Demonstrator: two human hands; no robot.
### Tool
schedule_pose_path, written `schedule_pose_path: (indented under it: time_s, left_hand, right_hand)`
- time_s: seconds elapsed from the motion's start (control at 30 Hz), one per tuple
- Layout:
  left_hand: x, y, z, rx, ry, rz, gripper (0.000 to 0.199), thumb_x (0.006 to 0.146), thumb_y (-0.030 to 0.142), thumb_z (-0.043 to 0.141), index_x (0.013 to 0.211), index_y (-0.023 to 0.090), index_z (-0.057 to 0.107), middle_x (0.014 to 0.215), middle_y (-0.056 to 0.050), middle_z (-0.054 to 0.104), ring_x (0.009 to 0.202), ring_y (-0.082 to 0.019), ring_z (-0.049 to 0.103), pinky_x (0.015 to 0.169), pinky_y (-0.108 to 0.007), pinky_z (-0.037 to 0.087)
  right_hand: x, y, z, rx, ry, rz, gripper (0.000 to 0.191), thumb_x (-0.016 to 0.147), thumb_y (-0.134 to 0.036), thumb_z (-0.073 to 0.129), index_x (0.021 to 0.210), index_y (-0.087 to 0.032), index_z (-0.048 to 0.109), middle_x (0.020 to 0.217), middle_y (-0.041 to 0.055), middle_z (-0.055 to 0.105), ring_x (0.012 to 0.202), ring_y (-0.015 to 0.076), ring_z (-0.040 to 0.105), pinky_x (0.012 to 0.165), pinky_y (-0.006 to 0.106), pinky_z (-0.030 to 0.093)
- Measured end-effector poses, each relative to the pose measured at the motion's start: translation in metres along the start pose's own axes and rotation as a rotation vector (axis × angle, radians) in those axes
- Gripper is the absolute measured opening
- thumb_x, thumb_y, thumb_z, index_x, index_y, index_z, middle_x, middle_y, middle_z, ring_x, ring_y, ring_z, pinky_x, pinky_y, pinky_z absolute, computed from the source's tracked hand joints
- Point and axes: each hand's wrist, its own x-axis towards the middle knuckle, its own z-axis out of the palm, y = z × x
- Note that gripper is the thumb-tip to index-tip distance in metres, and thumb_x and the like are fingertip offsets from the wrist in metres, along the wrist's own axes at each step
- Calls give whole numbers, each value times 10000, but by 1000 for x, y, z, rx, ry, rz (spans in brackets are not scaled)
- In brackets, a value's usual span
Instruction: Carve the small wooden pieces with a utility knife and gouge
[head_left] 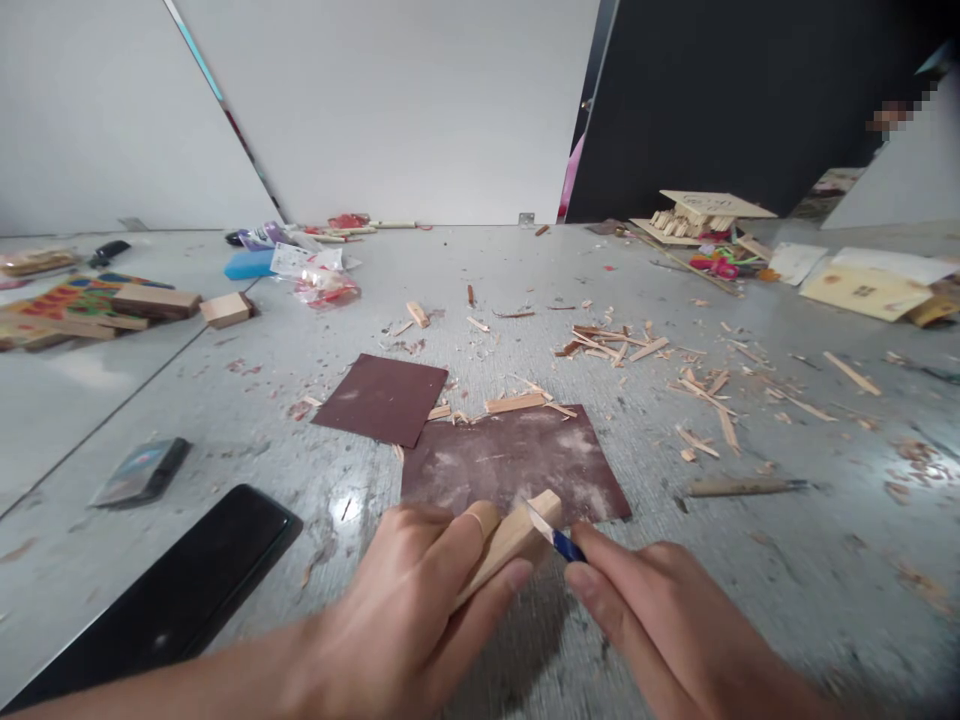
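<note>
A grey, scuffed worktop (465, 265) runs back to upright white panels (405, 110), with a dark panel (750, 100) at the right. At the near edge of the view, the left hand (405, 590) is closed round a pale strip of wood (510, 548), thumb on one side and curled fingers on the other, and the strip's squared end points forward and a little to the right. That end stands out past the fingers, probably so that the blade can reach it without meeting skin, while the firm grip would resist its push. The right hand (675, 610) pinches the blue handle of a small knife (568, 547) between thumb and forefinger; the hold is close to the blade, which likely gives fine control, and the blade lies against the wood near its tip. Just beyond the hands lies a larger reddish-brown sheet (487, 465), seemingly sandpaper, dusted with pale powder, and a smaller sheet (382, 400) meets it at the left. Shavings (649, 350) lie scattered behind and to the right, and a slim wooden-handled tool (742, 487) rests at the right, seemingly within easy reach. A black phone (172, 590) lies by the left forearm, a small box (144, 472) beyond it. Farther off at the left are wood blocks (156, 300), and at the far right a stacked wooden model (716, 205).
</note>
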Motion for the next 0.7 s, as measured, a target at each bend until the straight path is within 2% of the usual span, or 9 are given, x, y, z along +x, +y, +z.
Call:
schedule_pose_path:
  time_s: [0.1, 0.27, 0.47, 0.63, 0.7]
  left_hand:
    - [0, 4, -3, -22, 11, -22, 356, 1110, 259, 299, 901, 159, 570, 719, -5, 593, 561, -142, 519, 551, -312, 430]
    - [-1, 4, -1, -39, 60, -10, 397, 1124, 318, 258, 888, 180, 546, 706, -1, 606, 527, -132, 512, 515, -299, 436]
    - [-2, 5, 5, 12, 188, -24, 383, 1124, 352, 266, 860, 212, 505, 666, 22, 585, 537, -126, 555, 535, -276, 490]
    - [-1, 3, 7, -5, 206, -51, 371, 1113, 353, 280, 882, 221, 539, 698, 8, 622, 563, -136, 583, 538, -278, 525]
    - [-7, -2, 7, -18, 202, -70, 331, 1093, 328, 327, 894, 226, 571, 752, -17, 651, 622, -157, 618, 569, -297, 557]
  right_hand:
    - [-1, -3, 1, -58, 46, -6, 556, 1115, -368, 216, 948, -222, 725, 561, 15, 691, 468, 203, 688, 481, 302, 545]
    - [3, 3, -1, -112, 47, -96, 552, 1121, -375, 223, 981, -187, 723, 528, -2, 664, 412, 183, 658, 394, 280, 476]
    - [-1, 10, 1, -186, 94, -129, 534, 1125, -339, 218, 975, -185, 707, 525, -13, 665, 426, 183, 672, 425, 292, 460]
    - [1, 25, 5, -210, 16, -236, 463, 1114, -337, 260, 1018, -183, 686, 455, -45, 622, 312, 174, 590, 347, 330, 296]
    - [6, 38, 2, -247, -17, -189, 426, 1094, -300, 289, 957, -193, 678, 451, -33, 626, 314, 185, 596, 353, 339, 258]
